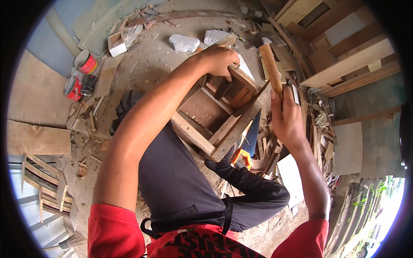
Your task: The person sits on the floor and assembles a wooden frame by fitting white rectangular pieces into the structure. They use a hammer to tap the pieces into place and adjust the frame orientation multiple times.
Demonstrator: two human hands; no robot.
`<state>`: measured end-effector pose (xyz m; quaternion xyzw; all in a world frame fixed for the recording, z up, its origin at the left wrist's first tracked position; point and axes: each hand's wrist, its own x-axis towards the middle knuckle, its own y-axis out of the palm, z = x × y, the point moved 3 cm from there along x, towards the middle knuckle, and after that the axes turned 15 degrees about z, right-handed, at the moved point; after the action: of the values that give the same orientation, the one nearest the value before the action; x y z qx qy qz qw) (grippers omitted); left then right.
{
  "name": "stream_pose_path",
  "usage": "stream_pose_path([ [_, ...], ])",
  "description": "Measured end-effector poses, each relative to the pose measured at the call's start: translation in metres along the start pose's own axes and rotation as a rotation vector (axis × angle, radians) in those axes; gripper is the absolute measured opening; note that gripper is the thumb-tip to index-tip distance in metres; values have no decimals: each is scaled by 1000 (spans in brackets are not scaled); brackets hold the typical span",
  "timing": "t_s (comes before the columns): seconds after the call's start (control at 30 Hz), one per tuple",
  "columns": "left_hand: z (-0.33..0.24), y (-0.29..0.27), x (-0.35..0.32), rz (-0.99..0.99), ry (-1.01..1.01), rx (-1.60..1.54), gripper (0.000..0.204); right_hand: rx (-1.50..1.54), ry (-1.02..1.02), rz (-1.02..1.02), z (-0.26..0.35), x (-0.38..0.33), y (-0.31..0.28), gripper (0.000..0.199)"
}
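A small box-like wooden frame [235, 123] with legs and crosspieces rests tilted against my bent legs, its hollow inside facing up. My left hand [220, 61] grips its far edge, fingers curled over the wood and the thumb side partly hidden. To the right of the frame, my right hand [287, 117] is closed around the lower part of a hammer [271, 64]. The hammer's wooden handle points up and away, and its dark head is raised beyond the frame's far right corner, apart from the wood.
Beside the frame lies a handsaw [244, 155] with an orange-yellow handle. Wood scraps [275, 150] litter the right side. Paint cans [86, 62] stand at far left, and two pale stone blocks [184, 43] lie ahead. Stacked boards [350, 60] rise at far right.
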<state>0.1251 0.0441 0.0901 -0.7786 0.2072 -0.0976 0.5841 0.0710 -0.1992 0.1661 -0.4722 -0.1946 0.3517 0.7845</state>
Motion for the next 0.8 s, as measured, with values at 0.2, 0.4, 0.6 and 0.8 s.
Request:
stream_pose_path([
  [0.2, 7, -7, 2, -53, 14, 1, 53, 23, 46, 29, -1, 4, -3, 22],
  [0.4, 6, 0, 3, -16, -46, 5, 53, 38, 53, 129, -14, 8, -6, 24],
  [0.6, -7, -6, -5, -127, 45, 191, 56, 947, 182, 150, 8, -8, -9, 32],
  [0.8, 9, -18, -13, -97, -42, 24, 48, 978, 251, 188, 3, -22, -2, 36],
])
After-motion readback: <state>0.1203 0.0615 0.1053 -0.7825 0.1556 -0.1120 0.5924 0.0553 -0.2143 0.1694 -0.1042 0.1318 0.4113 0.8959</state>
